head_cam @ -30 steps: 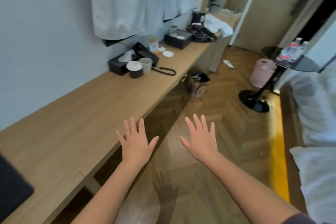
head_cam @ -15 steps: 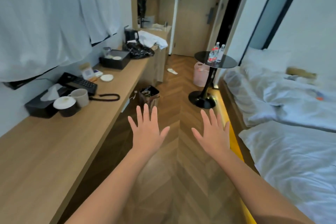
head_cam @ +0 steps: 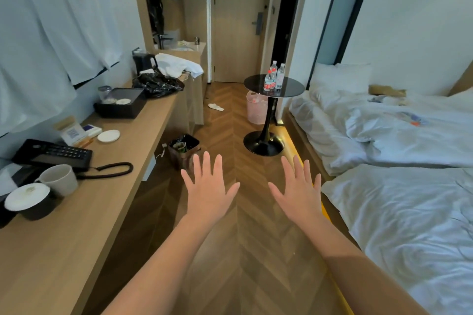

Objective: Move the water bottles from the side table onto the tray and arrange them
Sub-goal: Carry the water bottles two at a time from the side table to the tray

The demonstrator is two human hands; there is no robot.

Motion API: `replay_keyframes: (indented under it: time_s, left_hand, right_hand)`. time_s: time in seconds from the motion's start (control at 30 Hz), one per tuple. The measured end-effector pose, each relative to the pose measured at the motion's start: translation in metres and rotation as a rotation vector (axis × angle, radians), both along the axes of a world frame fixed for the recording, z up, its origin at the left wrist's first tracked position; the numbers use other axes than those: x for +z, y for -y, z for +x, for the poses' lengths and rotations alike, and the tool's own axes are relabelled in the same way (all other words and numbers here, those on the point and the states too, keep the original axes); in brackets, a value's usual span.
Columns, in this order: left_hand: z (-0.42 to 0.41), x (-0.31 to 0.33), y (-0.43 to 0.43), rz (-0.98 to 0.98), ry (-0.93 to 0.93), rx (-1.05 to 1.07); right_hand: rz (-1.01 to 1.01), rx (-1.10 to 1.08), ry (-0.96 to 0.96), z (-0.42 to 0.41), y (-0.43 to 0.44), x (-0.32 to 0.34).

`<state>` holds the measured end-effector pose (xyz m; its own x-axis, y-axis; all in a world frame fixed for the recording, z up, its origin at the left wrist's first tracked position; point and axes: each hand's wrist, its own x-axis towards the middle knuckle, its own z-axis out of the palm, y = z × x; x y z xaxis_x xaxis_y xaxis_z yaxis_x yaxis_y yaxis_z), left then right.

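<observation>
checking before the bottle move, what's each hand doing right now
Left hand: open, fingers spread, holding nothing.
Right hand: open, fingers spread, holding nothing.

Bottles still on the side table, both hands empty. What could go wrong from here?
1. The water bottles stand clustered on the small pedestal side table; grabbing one may topple another.
2. The tray already holds cups, leaving little room.
3. A slipper lies on the floor between table and counter: a possible trip hazard.

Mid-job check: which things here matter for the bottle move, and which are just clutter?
Job:
water bottles
side table
tray on the desk
left hand, right hand, both open and empty

Lying about:
telephone
mug
kettle
pink bin
slipper
</observation>
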<state>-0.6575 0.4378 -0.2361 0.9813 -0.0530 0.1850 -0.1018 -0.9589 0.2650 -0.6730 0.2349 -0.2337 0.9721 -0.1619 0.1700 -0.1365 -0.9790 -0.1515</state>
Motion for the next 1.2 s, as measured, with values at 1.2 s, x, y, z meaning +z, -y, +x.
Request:
replay_keyframes:
  time_s: [1.2]
  left_hand:
    - [0.454,-0.03,0.226,-0.002,0.007,0.049]
  right_hand:
    - [-0.072,0.095,0.026,0.454,0.245,-0.037]
